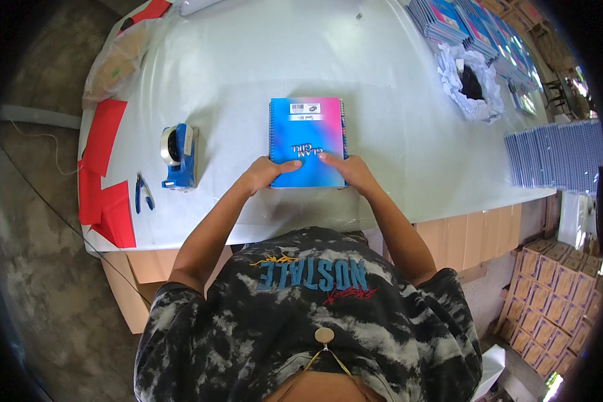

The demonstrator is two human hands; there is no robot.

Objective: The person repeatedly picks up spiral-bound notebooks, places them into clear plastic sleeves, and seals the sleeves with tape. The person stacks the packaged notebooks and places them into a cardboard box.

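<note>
A stack of spiral notebooks (306, 137) with a blue and pink cover lies squared up in front of me on the pale table. Wire coils run down its left side, and more coils show along the right. My left hand (268, 174) grips the near left corner, thumb on the cover. On the near right corner, my right hand (349, 171) does the same, its thumb also flat on top. The fingers of both hands are tucked at the sides and underneath, partly hidden. How many notebooks are in the stack I cannot tell.
To the left stand a blue tape dispenser (179, 157) and small blue-handled snips (143, 193), beside red sheets (107, 167). Crumpled white wrapping with something black (471, 84) lies at the right. Notebook piles (442, 23) and a spiral-bound row (553, 157) line the right edge. Cartons (549, 295) stand beyond.
</note>
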